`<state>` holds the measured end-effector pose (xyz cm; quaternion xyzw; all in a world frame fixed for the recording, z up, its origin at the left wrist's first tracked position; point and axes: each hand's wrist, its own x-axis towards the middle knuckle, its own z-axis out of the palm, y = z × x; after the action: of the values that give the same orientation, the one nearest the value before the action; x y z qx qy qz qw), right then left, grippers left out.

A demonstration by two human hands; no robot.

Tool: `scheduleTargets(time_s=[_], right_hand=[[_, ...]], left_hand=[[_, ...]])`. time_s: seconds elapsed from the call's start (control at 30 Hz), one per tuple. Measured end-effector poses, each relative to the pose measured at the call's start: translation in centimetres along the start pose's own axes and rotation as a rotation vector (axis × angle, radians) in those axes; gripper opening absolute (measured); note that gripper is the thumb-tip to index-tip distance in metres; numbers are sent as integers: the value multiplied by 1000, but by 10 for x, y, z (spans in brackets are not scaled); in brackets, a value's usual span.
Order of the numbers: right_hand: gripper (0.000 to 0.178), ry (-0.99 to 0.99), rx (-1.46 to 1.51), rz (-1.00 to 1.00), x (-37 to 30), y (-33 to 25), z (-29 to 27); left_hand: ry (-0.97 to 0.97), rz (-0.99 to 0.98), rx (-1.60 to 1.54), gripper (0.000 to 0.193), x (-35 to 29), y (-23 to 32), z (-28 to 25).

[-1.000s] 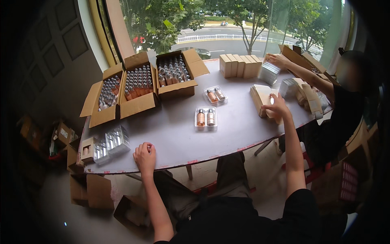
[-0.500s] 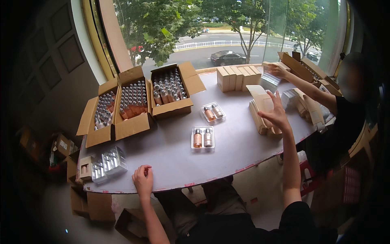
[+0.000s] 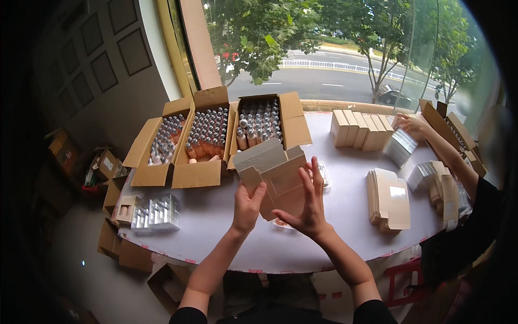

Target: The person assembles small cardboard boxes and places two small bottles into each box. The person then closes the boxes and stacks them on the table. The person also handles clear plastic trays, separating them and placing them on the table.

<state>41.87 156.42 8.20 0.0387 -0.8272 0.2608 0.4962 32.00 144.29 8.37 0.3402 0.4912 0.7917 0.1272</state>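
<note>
A flat, unfolded beige carton (image 3: 278, 175) is raised above the middle of the table. My left hand (image 3: 249, 208) grips its lower left side, thumb on the face. My right hand (image 3: 310, 208) has its fingers spread at the carton's right edge; whether they touch it is unclear. Behind my hands, two clear plastic trays show only in part: one tray (image 3: 325, 177) beside my right fingers, the other tray (image 3: 284, 224) below the carton. To the right lies a stack of flat cartons (image 3: 396, 200).
Three open cardboard boxes (image 3: 204, 178) full of silver-capped bottles stand at the back left. Stacked clear trays (image 3: 164, 211) sit beside a small box (image 3: 127, 208). Closed cartons (image 3: 353, 129) line the back right, where a co-worker's hand (image 3: 413, 127) reaches over clear trays (image 3: 400, 148).
My right hand has come from the carton stack to the middle, and my left hand has risen from the table edge. A flat carton is now in my left hand. The view has shifted.
</note>
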Motion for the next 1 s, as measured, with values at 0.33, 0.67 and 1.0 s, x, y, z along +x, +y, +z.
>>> scheduleTargets(time_s=[0.33,0.67,1.0], right_hand=[[36,-64,191,-167,-25,5,23],[79,1,330,-206,-26,4,19],[65,21,513,214,-32,7,8]], left_hand=[[133,356,183,42,7,-32,-18],[-131,311,-4,46,-12,-14,-7],[-227,364,544,96,-38,-47,-20]])
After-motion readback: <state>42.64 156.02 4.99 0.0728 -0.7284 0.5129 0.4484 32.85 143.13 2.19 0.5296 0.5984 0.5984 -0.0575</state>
